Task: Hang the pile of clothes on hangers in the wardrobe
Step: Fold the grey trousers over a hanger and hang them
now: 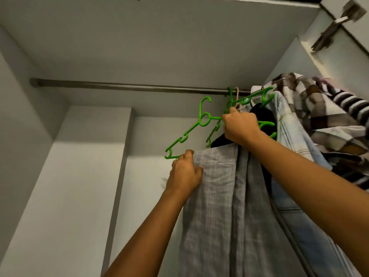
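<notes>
Gripping green hanger [189, 132], right hand [240, 128]; left hand [184, 172] pinching grey garment [215, 196] edge; hanger's bar hidden under cloth.

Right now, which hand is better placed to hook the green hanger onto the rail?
Right. The right hand grips the green hanger beside its neck, close to the hook and nearer the rail. The left hand only holds the grey garment at the hanger's far tip.

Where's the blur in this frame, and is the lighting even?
Head view: motion smear upper right on the door hinge and plaid garment; left hand, right hand and green hanger fairly sharp. Head view lighting uneven: left side panel bright low down, shaded higher up near the rail.
</notes>
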Motion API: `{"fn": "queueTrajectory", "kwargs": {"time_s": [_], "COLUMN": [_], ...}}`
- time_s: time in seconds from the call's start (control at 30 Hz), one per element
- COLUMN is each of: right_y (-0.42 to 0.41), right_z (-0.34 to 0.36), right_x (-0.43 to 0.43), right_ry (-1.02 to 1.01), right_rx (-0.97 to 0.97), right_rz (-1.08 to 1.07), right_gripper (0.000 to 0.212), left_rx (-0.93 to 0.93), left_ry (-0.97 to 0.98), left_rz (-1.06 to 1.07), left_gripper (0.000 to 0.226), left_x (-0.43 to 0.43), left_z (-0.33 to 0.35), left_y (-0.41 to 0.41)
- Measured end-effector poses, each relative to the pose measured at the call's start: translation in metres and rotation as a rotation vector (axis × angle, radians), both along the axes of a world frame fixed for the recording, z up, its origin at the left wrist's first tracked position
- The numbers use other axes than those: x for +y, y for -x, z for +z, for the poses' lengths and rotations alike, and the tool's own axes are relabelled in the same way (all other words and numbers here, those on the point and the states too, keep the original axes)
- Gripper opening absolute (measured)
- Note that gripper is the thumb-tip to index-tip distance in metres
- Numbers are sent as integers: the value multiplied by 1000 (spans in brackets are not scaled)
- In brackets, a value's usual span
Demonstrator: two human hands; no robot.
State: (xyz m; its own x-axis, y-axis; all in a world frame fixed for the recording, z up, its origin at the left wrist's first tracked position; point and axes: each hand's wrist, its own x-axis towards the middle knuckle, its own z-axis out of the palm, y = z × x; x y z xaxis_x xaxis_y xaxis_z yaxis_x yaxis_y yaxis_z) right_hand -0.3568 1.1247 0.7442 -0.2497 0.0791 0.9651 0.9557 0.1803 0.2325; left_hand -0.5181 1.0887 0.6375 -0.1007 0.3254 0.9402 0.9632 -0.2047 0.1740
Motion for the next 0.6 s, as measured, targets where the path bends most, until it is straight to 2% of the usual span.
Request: {"fn": "queueTrajectory", "kwargs": {"time_s": [0.3, 0.43, 0.6], "right_y": [32, 36, 30], "right_z": [60, 96, 117], "right_x": [47, 60, 60], "right_ry": [9, 29, -69], "right_rx": [-30, 61, 189], "right_rz": [-213, -179, -134], "right_gripper": [27, 33, 36], "left_rx": [101, 74, 87], "left_ry": [-4, -45, -15], "left_rz": [-83, -121, -159], "left_gripper": [45, 49, 50], "left_x": [71, 93, 117], "left_z": [37, 42, 43], "left_y": [40, 53, 60]}}
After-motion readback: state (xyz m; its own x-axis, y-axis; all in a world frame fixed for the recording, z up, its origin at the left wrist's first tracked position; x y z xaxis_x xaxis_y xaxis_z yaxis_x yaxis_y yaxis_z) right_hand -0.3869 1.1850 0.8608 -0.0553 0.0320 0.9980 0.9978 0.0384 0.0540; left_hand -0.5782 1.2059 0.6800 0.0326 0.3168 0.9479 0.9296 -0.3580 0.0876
